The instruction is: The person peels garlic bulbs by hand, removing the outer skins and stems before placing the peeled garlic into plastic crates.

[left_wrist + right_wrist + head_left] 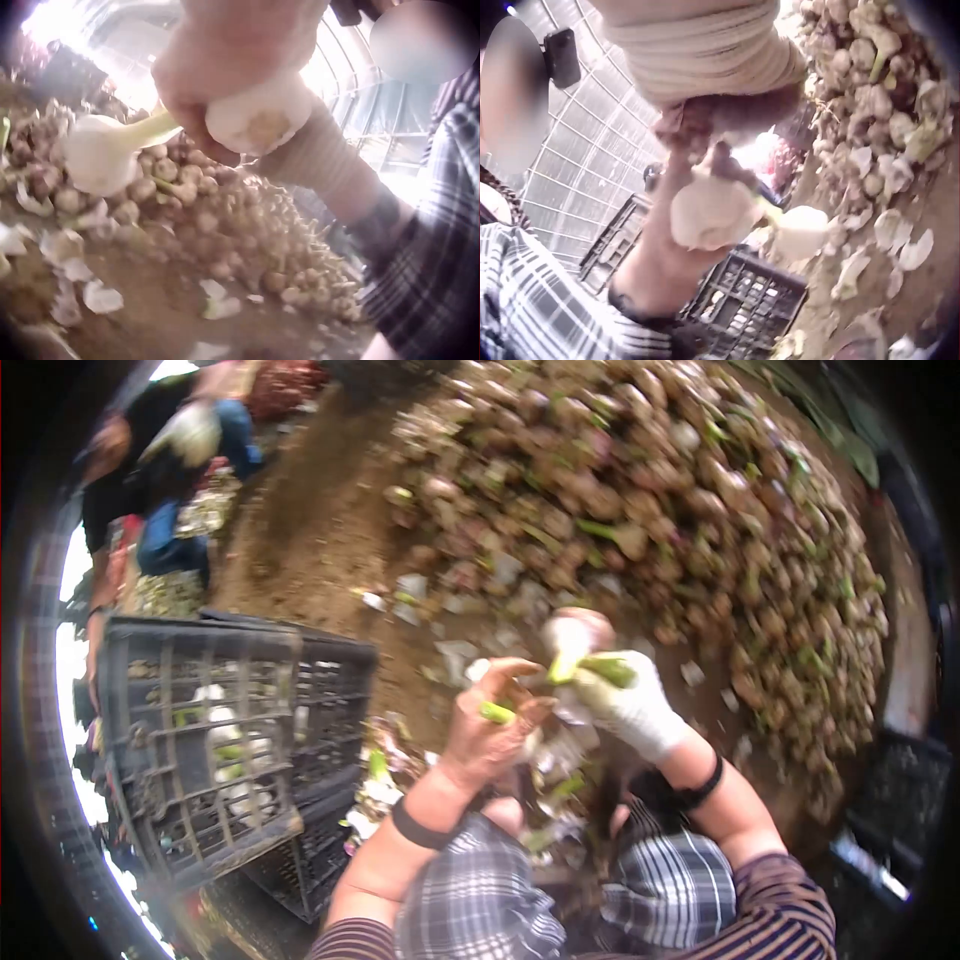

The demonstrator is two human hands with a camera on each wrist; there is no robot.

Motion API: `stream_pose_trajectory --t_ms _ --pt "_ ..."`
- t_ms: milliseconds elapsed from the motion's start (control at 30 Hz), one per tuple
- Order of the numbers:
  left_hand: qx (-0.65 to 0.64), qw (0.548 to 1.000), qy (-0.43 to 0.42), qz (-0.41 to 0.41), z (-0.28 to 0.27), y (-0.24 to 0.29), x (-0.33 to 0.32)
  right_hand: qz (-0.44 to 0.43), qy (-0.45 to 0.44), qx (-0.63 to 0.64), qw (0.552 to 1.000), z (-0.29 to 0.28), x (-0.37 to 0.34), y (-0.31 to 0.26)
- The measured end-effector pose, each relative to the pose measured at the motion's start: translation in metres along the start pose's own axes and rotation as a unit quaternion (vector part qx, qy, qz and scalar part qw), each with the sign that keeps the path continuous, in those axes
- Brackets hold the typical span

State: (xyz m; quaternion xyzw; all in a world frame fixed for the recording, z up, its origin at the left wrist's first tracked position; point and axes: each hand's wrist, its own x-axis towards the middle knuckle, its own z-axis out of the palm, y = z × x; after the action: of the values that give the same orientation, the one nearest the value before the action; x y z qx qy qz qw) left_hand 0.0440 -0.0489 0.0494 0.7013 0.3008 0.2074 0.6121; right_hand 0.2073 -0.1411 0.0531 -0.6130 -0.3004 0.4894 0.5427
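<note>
My bare left hand (475, 730) curls its fingers round a short green stem piece (496, 712), close to the right hand. The right hand (635, 705), in a white glove, grips a garlic bulb (578, 632) by its green stem; the bulb points forward. A second green stem (612, 671) rises at the gloved fingers. Two white bulbs show in the left wrist view: one bulb (99, 156) on its stem, another bulb (259, 121) root end outward between the hands. In the right wrist view a bulb (714, 211) sits under the gloved hand (705, 60).
A large heap of garlic (620, 490) spreads ahead and to the right. At the left stands a black crate (200, 840) with trimmed bulbs inside. Peel scraps and leaves (560, 760) litter the ground between the knees. Another person (150, 470) sits at the far left.
</note>
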Motion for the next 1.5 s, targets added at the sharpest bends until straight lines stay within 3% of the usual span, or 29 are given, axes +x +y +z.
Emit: stream_pose_trajectory --t_ms 33,67,133,200,267,300,367,400,467,533,567,600,667,700,733,767,800,867,900,933,967,1000,1067,1100,1133,1267,1300,1367,1500 --pt "-0.090 0.996 0.010 -0.016 0.009 -0.003 -0.002 -0.063 -0.032 -0.109 0.991 0.003 -0.002 0.005" --pt "-0.173 0.984 0.028 -0.030 0.015 -0.007 -0.001 -0.024 -0.035 -0.101 0.994 0.010 -0.005 -0.004" --pt "-0.212 0.976 0.008 -0.045 0.011 -0.015 -0.002 -0.103 -0.082 -0.058 0.990 0.012 -0.002 0.000" --pt "-0.052 0.999 0.002 0.000 0.002 -0.015 0.001 -0.214 -0.089 -0.154 0.961 0.010 0.001 0.009" --pt "0.071 0.995 0.047 0.060 0.005 -0.007 0.001 -0.242 -0.118 -0.243 0.932 0.004 0.003 0.005" --pt "0.039 0.997 0.057 0.042 0.004 -0.010 0.002 -0.272 -0.147 -0.329 0.892 0.002 0.002 0.003" --pt "0.019 0.996 0.075 0.042 0.005 -0.011 0.003 -0.300 -0.154 -0.325 0.884 0.007 0.002 0.012" --pt "-0.059 0.996 0.044 -0.050 0.001 -0.017 -0.001 -0.329 -0.161 -0.319 0.874 0.010 0.000 0.013" --pt "-0.094 0.994 0.047 -0.036 -0.003 -0.021 -0.002 -0.064 -0.242 -0.020 0.968 0.001 -0.005 0.001" --pt "-0.155 0.972 0.153 -0.089 -0.003 -0.027 0.000 -0.001 -0.170 0.082 0.982 -0.020 0.006 -0.006" --pt "-0.179 0.971 0.094 -0.124 -0.016 -0.023 -0.001 -0.029 -0.068 0.144 0.987 -0.028 0.012 0.001" --pt "-0.250 0.951 0.129 -0.126 -0.019 -0.022 -0.003 -0.058 0.035 0.203 0.977 -0.038 0.020 0.012" --pt "-0.218 0.960 0.145 -0.101 -0.023 -0.019 -0.004 0.042 0.117 0.273 0.954 -0.069 0.044 0.033" --pt "-0.169 0.971 0.150 -0.080 -0.022 -0.021 -0.005 0.054 0.042 0.187 0.980 -0.070 0.062 0.026" --pt "-0.118 0.979 0.159 -0.055 -0.023 -0.023 -0.005 0.181 0.148 -0.022 0.972 -0.056 0.041 0.015" --pt "-0.105 0.978 0.173 -0.048 -0.032 -0.022 -0.005 0.048 0.188 -0.238 0.952 -0.051 0.037 0.026" --pt "-0.089 0.976 0.193 -0.043 -0.049 -0.020 -0.008 -0.094 0.215 -0.429 0.872 -0.049 0.036 0.044" --pt "-0.005 0.948 0.317 0.030 -0.094 -0.009 -0.018 -0.022 0.116 -0.147 0.982 -0.053 0.037 0.067" --pt "0.021 0.936 0.345 0.061 -0.109 0.011 -0.020 0.012 0.078 -0.247 0.966 -0.065 0.048 0.083" --pt "-0.050 0.945 0.321 0.039 -0.113 0.036 -0.024 0.048 0.050 -0.351 0.934 -0.057 0.056 0.064" --pt "0.001 0.944 0.325 0.055 -0.116 0.043 -0.027 -0.186 0.193 -0.624 0.734 -0.046 0.036 0.052" --pt "0.045 0.943 0.323 0.070 -0.114 0.045 -0.027 -0.208 0.239 -0.609 0.727 -0.029 0.030 0.029" --pt "0.144 0.956 0.244 0.082 -0.093 0.047 -0.032 -0.293 0.183 -0.363 0.865 -0.006 0.029 -0.002" --pt "0.157 0.955 0.238 0.082 -0.074 0.048 -0.030 -0.311 0.128 -0.250 0.908 0.006 0.020 -0.013" --pt "0.133 0.959 0.233 0.096 -0.060 0.038 -0.028 -0.293 0.035 -0.258 0.920 0.014 0.011 -0.028" --pt "0.273 0.934 0.173 0.152 -0.031 0.027 -0.021 -0.387 0.055 -0.411 0.824 0.030 0.008 -0.018" --pt "0.329 0.912 0.152 0.191 -0.031 0.029 -0.018 -0.383 0.055 -0.415 0.823 0.028 0.005 -0.020" --pt "0.423 0.867 0.103 0.240 -0.030 0.037 -0.015 -0.233 -0.008 -0.426 0.874 0.028 0.000 -0.027" --pt "0.452 0.852 0.067 0.258 -0.029 0.032 -0.011 -0.244 0.016 -0.470 0.848 0.031 0.008 -0.019"
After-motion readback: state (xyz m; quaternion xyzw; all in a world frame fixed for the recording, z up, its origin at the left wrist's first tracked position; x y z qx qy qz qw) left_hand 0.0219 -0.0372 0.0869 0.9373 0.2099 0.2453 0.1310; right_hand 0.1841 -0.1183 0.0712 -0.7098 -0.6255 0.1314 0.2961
